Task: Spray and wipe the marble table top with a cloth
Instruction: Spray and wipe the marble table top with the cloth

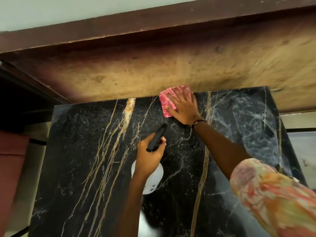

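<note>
The black marble table top (95, 168) with gold and white veins fills the lower part of the view. A pink cloth (166, 103) lies at its far edge. My right hand (183, 106) presses flat on the cloth with fingers spread. My left hand (150, 154) grips a spray bottle over the middle of the table; its black nozzle head (156, 137) points away from me and its white body (153, 182) shows below my wrist.
A tan floor (153, 71) lies beyond the table's far edge, with a dark brown skirting (153, 24) along a pale wall. A reddish seat (12, 161) stands left of the table. Pale tiles show at the right.
</note>
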Demonstrator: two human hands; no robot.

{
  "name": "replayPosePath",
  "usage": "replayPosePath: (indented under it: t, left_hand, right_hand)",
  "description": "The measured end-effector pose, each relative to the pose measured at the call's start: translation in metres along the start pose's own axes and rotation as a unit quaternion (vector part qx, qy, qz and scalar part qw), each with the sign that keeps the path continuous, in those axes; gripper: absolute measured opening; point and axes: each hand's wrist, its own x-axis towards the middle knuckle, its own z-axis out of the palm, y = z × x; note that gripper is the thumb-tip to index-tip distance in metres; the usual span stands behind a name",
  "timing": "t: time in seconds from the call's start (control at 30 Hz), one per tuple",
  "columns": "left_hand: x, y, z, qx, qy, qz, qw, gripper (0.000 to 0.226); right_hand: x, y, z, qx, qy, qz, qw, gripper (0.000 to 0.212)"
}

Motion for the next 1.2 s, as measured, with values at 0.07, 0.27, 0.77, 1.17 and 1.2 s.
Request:
replayPosePath:
  t: [0.07, 0.27, 0.77, 1.17, 1.2]
  left_hand:
    - [0.001, 0.001, 0.008, 0.006, -0.003, 0.0, 1.0, 0.016]
    - [0.004, 0.003, 0.03, 0.005, -0.007, 0.002, 1.0, 0.018]
    - [-0.012, 0.009, 0.067, 0.006, -0.003, -0.017, 1.0, 0.016]
    - [-0.036, 0.006, 0.093, 0.019, -0.009, -0.022, 1.0, 0.016]
    - [-0.039, 0.006, 0.095, 0.021, -0.008, -0.02, 1.0, 0.015]
  right_hand:
    - [-0.012, -0.01, 0.007, -0.009, 0.003, -0.064, 0.998, 0.072]
    - [-0.092, 0.056, 0.014, -0.035, 0.048, -0.154, 0.986, 0.06]
    - [-0.063, 0.049, 0.006, -0.003, 0.024, -0.111, 0.994, 0.064]
    - [-0.095, 0.128, -0.013, 0.016, 0.033, 0.043, 0.998, 0.065]
    - [-0.09, 0.115, -0.011, 0.026, 0.028, 0.045, 0.998, 0.066]
